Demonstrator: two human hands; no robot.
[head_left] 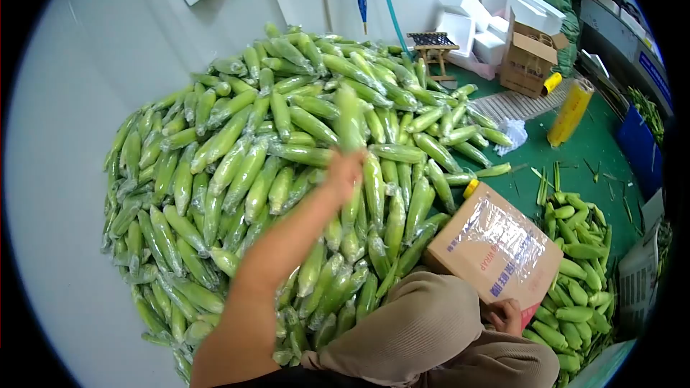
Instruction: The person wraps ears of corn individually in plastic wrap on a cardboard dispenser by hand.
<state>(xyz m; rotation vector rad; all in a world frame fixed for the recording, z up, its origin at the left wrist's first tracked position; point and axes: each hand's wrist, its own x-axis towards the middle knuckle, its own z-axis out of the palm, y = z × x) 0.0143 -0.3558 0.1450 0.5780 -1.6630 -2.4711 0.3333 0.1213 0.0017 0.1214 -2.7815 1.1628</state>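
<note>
My left hand (348, 169) reaches over the big heap and is closed round the lower end of an ear of corn (350, 118). That ear is in its green husk, upright and smeared by motion. Under and around it lies a heap of green corn ears (237, 165), many in clear plastic wrap. Low on the right, my right hand (507, 316) is by the lower edge of a cardboard box (496, 248) topped with clear film. Its fingers are curled; what they hold, if anything, is hidden. Husked ears without visible wrap (575, 291) lie just right of the box.
My bent knee (424, 316) is between the heap and the box. A yellow roll (571, 112) stands on the green floor (528, 172). Farther back are an open carton (530, 65), white foam boxes (463, 18) and a small stool (433, 50). A blue bin (640, 147) stands at right.
</note>
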